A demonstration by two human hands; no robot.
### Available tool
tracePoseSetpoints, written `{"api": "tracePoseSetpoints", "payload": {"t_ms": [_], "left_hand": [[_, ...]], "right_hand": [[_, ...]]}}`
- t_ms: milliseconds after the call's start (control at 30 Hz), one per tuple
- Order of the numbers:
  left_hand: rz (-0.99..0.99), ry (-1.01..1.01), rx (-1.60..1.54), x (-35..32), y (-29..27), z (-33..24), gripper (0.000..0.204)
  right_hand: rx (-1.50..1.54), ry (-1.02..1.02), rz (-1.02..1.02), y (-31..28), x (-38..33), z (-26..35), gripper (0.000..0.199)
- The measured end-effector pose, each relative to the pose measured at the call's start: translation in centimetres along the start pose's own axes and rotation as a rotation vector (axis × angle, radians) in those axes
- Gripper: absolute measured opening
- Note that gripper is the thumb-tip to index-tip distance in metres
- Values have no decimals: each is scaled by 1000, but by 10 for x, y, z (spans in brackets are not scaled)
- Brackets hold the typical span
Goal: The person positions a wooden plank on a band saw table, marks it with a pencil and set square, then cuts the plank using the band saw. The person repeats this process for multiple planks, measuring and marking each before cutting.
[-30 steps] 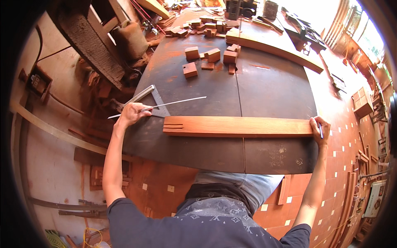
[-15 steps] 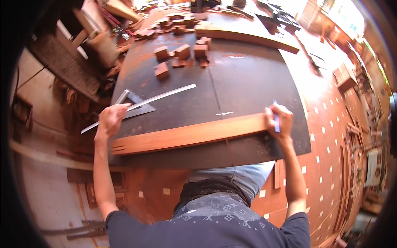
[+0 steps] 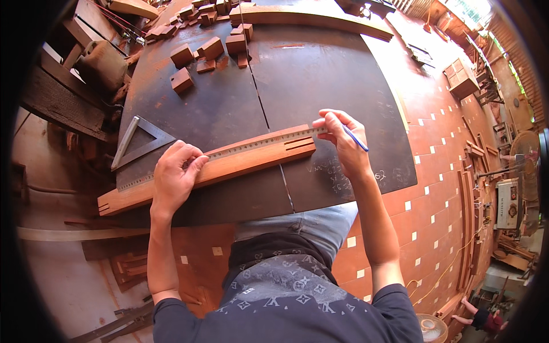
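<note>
Pressing steel ruler [image 3: 229, 153] flat onto long wooden board [image 3: 240, 166], left hand [image 3: 174, 177] grip flattened, at 9 o'clock. Right hand [image 3: 342, 140] at 3 o'clock, grip pinching blue pen [image 3: 355, 138] at ruler end. Farther: metal triangle square [image 3: 140, 143], wood blocks [image 3: 209, 48] at 12 o'clock on dark surface [image 3: 320, 74].

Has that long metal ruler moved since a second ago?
Yes. The metal ruler lay on the dark table beside the metal triangle; now it rests along the wooden board.

Dark workbench [image 3: 320, 74] carries a long plank [image 3: 229, 166], steel square [image 3: 140, 140] — scattered wood blocks [image 3: 209, 48].
</note>
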State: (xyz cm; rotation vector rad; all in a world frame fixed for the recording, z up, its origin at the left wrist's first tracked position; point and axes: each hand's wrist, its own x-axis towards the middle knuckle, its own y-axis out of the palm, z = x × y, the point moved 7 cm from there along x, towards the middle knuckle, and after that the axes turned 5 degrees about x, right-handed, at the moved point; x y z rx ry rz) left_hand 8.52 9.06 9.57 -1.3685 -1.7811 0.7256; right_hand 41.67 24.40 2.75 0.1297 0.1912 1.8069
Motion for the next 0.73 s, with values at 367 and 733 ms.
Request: {"api": "tracePoseSetpoints", "payload": {"t_ms": [367,733], "left_hand": [[-75,33,34,-3,16,-16,11],[-74,33,54,-8,14,-16,11]], "right_hand": [[45,-41,10,-18,-7,-6,17],[48,-57,-8,-14,-14,-2,12]]}}
